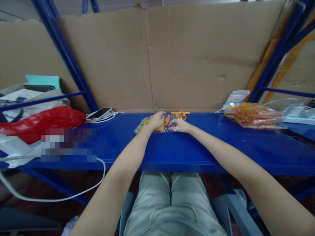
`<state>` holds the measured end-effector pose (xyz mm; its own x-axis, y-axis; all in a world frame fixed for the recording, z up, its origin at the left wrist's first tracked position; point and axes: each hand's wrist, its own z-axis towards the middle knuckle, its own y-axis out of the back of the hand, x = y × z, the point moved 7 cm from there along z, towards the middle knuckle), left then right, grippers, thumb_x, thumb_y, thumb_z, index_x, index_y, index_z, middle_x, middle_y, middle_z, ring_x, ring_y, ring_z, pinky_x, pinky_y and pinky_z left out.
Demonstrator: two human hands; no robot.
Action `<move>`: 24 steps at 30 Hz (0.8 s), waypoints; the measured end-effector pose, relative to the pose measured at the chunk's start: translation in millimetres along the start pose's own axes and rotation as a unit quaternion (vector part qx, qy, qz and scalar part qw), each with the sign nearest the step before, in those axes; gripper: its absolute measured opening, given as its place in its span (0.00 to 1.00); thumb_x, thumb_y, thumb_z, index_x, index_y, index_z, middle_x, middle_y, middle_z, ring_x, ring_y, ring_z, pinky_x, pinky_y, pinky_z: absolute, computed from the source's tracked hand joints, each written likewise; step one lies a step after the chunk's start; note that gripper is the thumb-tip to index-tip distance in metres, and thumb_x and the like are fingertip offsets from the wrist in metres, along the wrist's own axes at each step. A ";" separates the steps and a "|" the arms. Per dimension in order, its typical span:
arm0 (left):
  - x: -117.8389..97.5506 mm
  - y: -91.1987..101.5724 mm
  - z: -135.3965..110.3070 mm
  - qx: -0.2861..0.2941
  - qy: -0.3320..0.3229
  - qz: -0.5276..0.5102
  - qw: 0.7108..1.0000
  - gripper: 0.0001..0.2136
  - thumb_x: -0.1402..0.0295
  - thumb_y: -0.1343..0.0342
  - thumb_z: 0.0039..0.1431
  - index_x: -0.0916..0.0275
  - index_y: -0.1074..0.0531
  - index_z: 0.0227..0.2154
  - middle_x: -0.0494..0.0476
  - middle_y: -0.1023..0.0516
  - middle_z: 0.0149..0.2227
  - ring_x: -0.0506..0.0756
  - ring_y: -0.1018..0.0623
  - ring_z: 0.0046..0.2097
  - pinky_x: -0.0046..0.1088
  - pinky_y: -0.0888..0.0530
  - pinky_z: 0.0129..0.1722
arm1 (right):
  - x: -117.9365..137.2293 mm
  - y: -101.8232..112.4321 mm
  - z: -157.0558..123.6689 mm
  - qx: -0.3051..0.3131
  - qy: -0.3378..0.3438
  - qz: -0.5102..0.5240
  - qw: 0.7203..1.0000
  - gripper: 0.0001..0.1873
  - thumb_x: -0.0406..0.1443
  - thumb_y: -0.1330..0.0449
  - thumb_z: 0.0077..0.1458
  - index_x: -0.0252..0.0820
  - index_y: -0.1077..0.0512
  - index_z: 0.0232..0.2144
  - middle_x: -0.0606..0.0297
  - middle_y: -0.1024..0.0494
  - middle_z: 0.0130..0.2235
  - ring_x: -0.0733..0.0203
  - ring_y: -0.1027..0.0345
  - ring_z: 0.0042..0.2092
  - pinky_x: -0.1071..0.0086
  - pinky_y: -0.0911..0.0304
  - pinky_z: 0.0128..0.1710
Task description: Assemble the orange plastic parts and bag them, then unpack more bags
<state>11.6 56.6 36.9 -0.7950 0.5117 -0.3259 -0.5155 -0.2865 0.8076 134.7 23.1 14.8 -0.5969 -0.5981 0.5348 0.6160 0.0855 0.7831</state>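
Left hand (157,120) rests on clear bag (140,125), frame centre, right hand (180,125) at its end (both grips unclear); orange pieces (167,120) look mostly bagged, one piece (185,113) seemingly outside.

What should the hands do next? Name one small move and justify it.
Probably reach the right hand to the orange piece just beyond it: that piece appears to lie outside the clear bag, which the left hand rests on.

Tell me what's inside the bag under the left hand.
Orange pieces show through the clear bag; whatever lies beneath the left hand is covered.
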 end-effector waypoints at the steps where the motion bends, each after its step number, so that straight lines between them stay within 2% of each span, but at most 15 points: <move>1: -0.1 -0.4 0.0 -0.001 -0.001 -0.006 1.000 0.18 0.75 0.55 0.62 0.65 0.27 0.52 0.61 0.25 0.56 0.55 0.27 0.58 0.33 0.33 0.61 | 1.3 0.1 -0.5 0.006 0.004 0.008 1.000 0.08 0.36 0.35 0.50 0.35 0.22 0.31 0.60 0.19 0.33 0.61 0.27 0.34 0.69 0.33 0.37; 4: 0.0 -2.0 0.8 -0.005 -0.008 -0.030 0.999 0.18 0.76 0.54 0.61 0.64 0.27 0.51 0.60 0.24 0.55 0.54 0.25 0.56 0.32 0.31 0.59 | 4.4 0.2 -3.3 0.032 0.014 0.054 0.998 0.15 0.44 0.36 0.51 0.35 0.22 0.30 0.61 0.20 0.32 0.62 0.29 0.33 0.70 0.34 0.35; 6: -0.9 -1.3 1.5 -0.011 -0.018 -0.048 0.999 0.18 0.76 0.54 0.61 0.64 0.26 0.50 0.60 0.23 0.54 0.54 0.25 0.55 0.32 0.31 0.59 | 6.6 0.3 -5.7 0.051 0.015 0.093 0.994 0.17 0.45 0.35 0.50 0.35 0.21 0.33 0.62 0.20 0.32 0.64 0.30 0.31 0.71 0.34 0.33; 9: -4.0 3.2 2.4 -0.023 -0.032 -0.064 0.997 0.18 0.77 0.54 0.61 0.63 0.26 0.49 0.59 0.22 0.52 0.54 0.24 0.54 0.34 0.30 0.58 | 11.8 -1.7 -9.8 0.087 0.006 0.134 0.987 0.19 0.44 0.35 0.49 0.36 0.22 0.40 0.64 0.21 0.30 0.68 0.34 0.25 0.73 0.36 0.28; 12: -6.5 9.0 2.9 -0.033 -0.034 -0.065 0.997 0.18 0.77 0.55 0.61 0.63 0.26 0.49 0.59 0.21 0.51 0.54 0.24 0.53 0.34 0.30 0.58 | 16.9 -5.3 -11.9 0.109 -0.005 0.132 0.985 0.18 0.41 0.36 0.51 0.37 0.22 0.43 0.65 0.21 0.30 0.70 0.37 0.22 0.74 0.38 0.24; 15: -7.4 11.6 2.7 -0.041 -0.030 -0.053 0.997 0.18 0.78 0.56 0.61 0.64 0.26 0.50 0.59 0.21 0.51 0.54 0.24 0.53 0.34 0.30 0.58 | 17.8 -10.2 -9.6 0.105 -0.008 0.095 0.990 0.14 0.38 0.37 0.53 0.38 0.21 0.41 0.63 0.20 0.32 0.68 0.34 0.24 0.72 0.36 0.27; 18: -7.8 8.4 2.4 -0.038 -0.030 -0.036 0.998 0.18 0.78 0.56 0.61 0.65 0.26 0.49 0.60 0.22 0.52 0.54 0.25 0.55 0.34 0.32 0.60 | 20.7 -14.5 -4.2 0.080 0.034 0.061 0.994 0.08 0.34 0.37 0.52 0.38 0.20 0.34 0.61 0.19 0.35 0.63 0.28 0.32 0.70 0.33 0.36; 20: -8.0 4.6 2.3 -0.032 -0.033 -0.028 0.999 0.18 0.78 0.56 0.61 0.66 0.26 0.49 0.60 0.23 0.53 0.55 0.26 0.56 0.34 0.33 0.60 | 22.2 -17.9 -0.9 0.071 0.057 0.048 0.995 0.05 0.31 0.38 0.52 0.37 0.21 0.31 0.60 0.19 0.35 0.60 0.27 0.36 0.69 0.33 0.40; 24: -7.8 -0.2 2.1 -0.028 -0.038 -0.017 0.999 0.19 0.78 0.55 0.60 0.64 0.27 0.50 0.59 0.24 0.55 0.55 0.27 0.57 0.34 0.35 0.62 | 22.7 -23.1 2.0 0.080 0.065 0.044 0.994 0.06 0.29 0.41 0.54 0.36 0.24 0.28 0.61 0.20 0.33 0.60 0.28 0.35 0.68 0.34 0.39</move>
<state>18.5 54.3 40.3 -0.7514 0.5813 -0.3122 -0.5600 -0.3116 0.7677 105.9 9.1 9.5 -0.4660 -0.6804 0.5656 0.5662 0.2619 0.7815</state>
